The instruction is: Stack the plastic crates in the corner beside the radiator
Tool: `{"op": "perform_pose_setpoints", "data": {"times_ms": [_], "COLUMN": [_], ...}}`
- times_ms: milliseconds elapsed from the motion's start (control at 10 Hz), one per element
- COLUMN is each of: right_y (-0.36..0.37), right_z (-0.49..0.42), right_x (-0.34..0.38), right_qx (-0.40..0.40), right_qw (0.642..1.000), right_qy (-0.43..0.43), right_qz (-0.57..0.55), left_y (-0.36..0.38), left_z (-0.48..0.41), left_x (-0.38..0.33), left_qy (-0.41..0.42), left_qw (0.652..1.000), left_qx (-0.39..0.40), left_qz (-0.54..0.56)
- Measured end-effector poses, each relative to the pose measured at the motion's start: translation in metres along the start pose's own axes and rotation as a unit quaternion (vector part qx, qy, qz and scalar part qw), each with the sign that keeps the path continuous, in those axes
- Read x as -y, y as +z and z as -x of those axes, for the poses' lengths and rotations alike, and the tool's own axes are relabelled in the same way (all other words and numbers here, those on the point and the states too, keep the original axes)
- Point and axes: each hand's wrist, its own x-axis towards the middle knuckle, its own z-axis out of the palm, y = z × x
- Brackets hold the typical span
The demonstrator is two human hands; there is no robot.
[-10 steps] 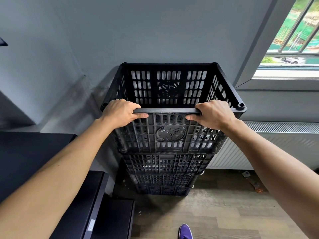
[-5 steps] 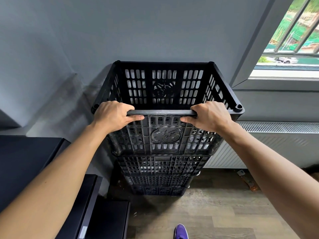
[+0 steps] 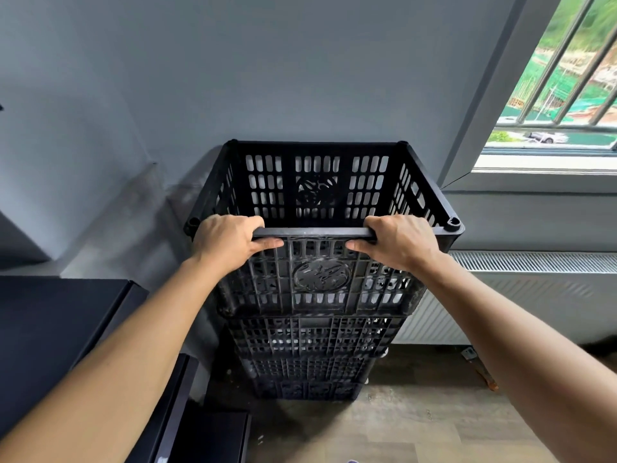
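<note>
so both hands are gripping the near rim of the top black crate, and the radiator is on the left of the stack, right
Not quite. The left hand and right hand do grip the near rim of the top black crate, but the head view shows the radiator on the right of the stack, under the window.

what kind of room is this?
Probably a spare or storage room indoors: a wall radiator under a barred window, wood-look floor, and black crates stacked in the corner.
</note>
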Motion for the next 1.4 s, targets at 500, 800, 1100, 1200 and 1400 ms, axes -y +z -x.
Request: {"op": "perform_pose_setpoints", "data": {"times_ms": [500, 800, 1100, 1200, 1400], "right_y": [-0.010, -0.019, -0.047, -0.062, -0.087], "right_z": [0.014, 0.021, 0.052, 0.065, 0.095], "right_x": [-0.002, -0.006, -0.013, -0.020, -0.038], "right_qx": [0.066, 0.111, 0.082, 0.086, 0.056], "right_qw": [0.997, 0.990, 0.979, 0.971, 0.961], "right_qy": [-0.027, -0.039, -0.039, -0.026, -0.017], "right_qz": [-0.033, -0.078, -0.181, -0.219, -0.270], "left_y": [0.008, -0.017, -0.044, -0.058, -0.097], "left_z": [0.028, 0.025, 0.031, 0.037, 0.052], "left_x": [-0.018, -0.036, -0.096, -0.112, -0.136], "left_qy": [-0.053, -0.084, -0.043, -0.038, -0.050], "left_qw": [0.995, 0.975, 0.960, 0.944, 0.918], "left_qx": [0.004, 0.059, 0.019, 0.019, -0.009], "left_qz": [0.079, 0.195, 0.277, 0.327, 0.394]}}
